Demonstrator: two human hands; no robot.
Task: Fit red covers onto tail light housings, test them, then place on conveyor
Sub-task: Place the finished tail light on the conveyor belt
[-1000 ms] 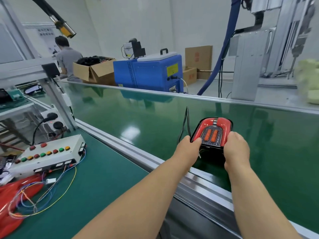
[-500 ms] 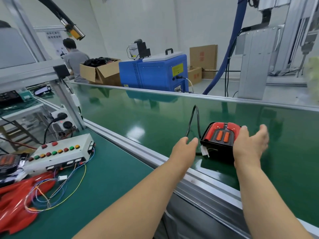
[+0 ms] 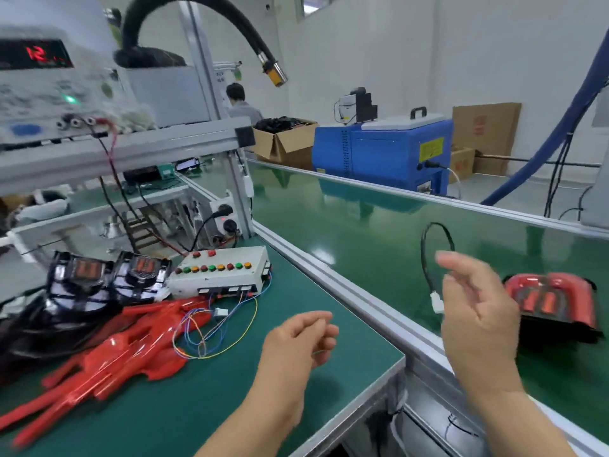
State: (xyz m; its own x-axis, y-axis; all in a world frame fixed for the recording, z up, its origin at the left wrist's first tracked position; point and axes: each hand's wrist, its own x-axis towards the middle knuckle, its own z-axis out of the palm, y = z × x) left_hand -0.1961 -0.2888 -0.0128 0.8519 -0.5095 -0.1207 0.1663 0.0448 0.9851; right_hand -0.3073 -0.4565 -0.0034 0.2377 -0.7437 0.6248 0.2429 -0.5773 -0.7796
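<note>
Your left hand (image 3: 296, 341), beside the conveyor (image 3: 362, 225), and right hand (image 3: 478, 315), over it, hover loosely curled, empty. The light (image 3: 553, 298) rests on it.

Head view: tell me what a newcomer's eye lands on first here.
The red tail light lying on the green conveyor at right, its black cable looping beside it. Then the heap of red covers on the bench at left, by the button box. The left hand and right hand hover empty in front.

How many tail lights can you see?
3. One red-covered tail light lies on the conveyor; two uncovered housings stand side by side on the bench, left of the button box. More may be hidden.
</note>
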